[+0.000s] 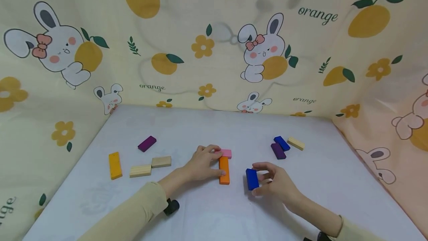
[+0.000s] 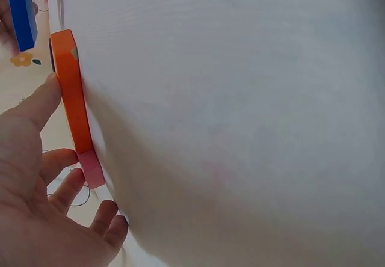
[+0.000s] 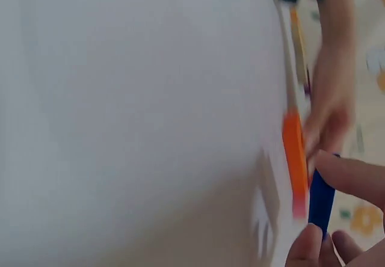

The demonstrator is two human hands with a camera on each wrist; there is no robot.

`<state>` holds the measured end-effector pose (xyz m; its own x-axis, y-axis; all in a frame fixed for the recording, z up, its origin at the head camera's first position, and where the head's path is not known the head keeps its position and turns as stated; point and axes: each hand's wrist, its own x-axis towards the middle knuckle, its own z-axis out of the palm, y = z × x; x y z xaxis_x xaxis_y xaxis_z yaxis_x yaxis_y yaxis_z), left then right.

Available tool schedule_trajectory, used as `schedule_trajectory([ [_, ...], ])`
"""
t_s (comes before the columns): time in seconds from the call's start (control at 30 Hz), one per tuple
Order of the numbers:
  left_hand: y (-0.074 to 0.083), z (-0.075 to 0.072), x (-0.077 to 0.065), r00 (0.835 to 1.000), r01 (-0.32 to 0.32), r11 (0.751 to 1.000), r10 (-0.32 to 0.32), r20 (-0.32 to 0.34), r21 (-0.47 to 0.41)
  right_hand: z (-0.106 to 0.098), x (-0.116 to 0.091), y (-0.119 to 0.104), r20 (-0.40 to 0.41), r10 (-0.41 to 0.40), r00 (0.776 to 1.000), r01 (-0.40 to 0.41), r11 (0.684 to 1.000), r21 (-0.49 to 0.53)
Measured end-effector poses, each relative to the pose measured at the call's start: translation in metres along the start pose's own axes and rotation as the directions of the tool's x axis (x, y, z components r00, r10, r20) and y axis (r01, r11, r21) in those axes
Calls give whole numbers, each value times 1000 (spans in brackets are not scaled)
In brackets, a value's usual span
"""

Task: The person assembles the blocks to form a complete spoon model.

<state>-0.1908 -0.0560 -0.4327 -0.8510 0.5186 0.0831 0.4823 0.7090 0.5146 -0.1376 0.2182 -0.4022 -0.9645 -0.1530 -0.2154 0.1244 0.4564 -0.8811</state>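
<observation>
The sleeves [image 1: 123, 215] come in over the table's [image 1: 207, 218] near edge. Just beyond, the right hand [image 1: 277, 185] pinches a blue block [image 1: 252, 179] between thumb and fingers; it appears lifted off the table. The left hand [image 1: 202, 163] is spread wide, its thumb touching the orange block [image 1: 224, 170] and a finger touching the pink block [image 1: 227, 154], which abuts the orange one's far end, around mid-table.

The step in hand looks like steadying this pair while bringing up the blue block; the next move seems to call for a quiet left hand and careful alignment of the blue block.

Farther out, a yellow block [image 1: 115, 165] lies near the left edge, with two pale blocks [image 1: 140, 171] beside it and a purple block [image 1: 147, 143] beyond. Toward the far right corner lie another purple [image 1: 278, 151], another blue [image 1: 282, 143] and a pale piece [image 1: 296, 143]. A printed cloth [image 1: 184, 18] rises behind the far edge.
</observation>
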Motion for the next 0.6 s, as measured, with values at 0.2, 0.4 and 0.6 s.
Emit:
schedule_trajectory([
  [0.2, 1, -1, 0, 1000, 16, 1000, -16, 9, -4, 33, -17, -3, 103, -36, 994, 35, 999, 7],
  [0.4, 0, -2, -1, 1000, 10, 1000, -10, 8, 0, 54, -20, 3, 171, -70, 983, 74, 997, -18],
  [0.6, 0, 0, 0, 1000, 6, 1000, -6, 14, -2, 62, -19, 3, 142, -91, 986, 92, 996, 1],
])
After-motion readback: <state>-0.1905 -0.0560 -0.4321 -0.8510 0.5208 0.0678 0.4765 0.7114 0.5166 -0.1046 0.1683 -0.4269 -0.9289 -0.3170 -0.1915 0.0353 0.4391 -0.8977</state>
